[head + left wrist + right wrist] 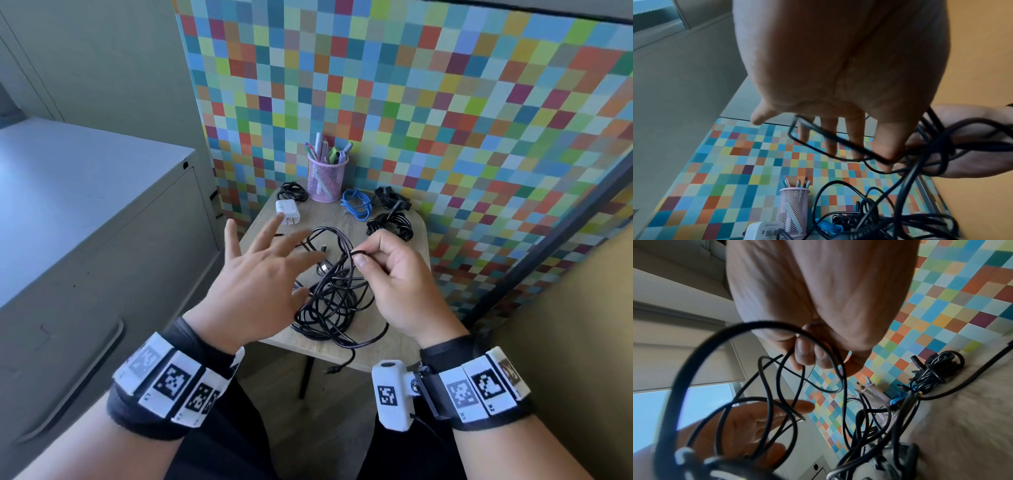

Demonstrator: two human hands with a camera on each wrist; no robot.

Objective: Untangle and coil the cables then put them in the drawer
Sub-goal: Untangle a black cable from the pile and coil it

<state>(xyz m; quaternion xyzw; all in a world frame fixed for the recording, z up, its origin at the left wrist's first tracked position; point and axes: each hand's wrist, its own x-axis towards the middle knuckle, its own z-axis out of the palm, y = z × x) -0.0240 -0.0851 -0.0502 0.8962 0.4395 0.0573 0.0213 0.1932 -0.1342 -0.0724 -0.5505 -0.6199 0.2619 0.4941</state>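
I pinch a loop of the tangled black cable [337, 294] in my right hand [400, 284], lifting it off the small table [383, 349] to expose the knot. My left hand [260, 284] hovers spread beside it, holding nothing, ready to draw strands apart.

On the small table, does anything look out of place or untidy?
Yes. The black cable tangle at the table's front is a loose knot, and one plug end hangs over the front edge. The right hand pinches a strand; the left hand is spread open. The cables behind look bundled.
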